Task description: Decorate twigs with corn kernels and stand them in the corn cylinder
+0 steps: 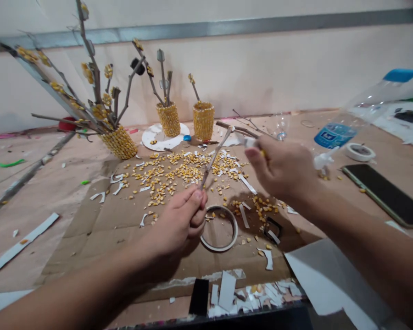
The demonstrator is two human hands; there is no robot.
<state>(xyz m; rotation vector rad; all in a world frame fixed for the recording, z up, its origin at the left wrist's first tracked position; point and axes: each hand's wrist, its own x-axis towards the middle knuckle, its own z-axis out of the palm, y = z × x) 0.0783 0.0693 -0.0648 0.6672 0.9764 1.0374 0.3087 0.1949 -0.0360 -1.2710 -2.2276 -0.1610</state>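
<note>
My left hand (184, 215) is closed around the lower end of a thin twig (213, 160), which slants up and away to the right. My right hand (284, 162) is curled just right of the twig's upper tip. It grips a small object, blurred, with pale and yellow parts; I cannot make out what it is. Beneath both hands, loose corn kernels (184, 172) and white paper scraps are scattered over a cardboard sheet (92, 229). A tape roll (236, 229) lies flat just right of my left hand.
Behind stand three corn-covered cups: a tilted one (119, 143) full of branches, a middle one (168, 120) on a white disc, and a right one (203, 121). On the right are a plastic bottle (347, 121), a smaller tape roll (359, 152) and a phone (387, 195).
</note>
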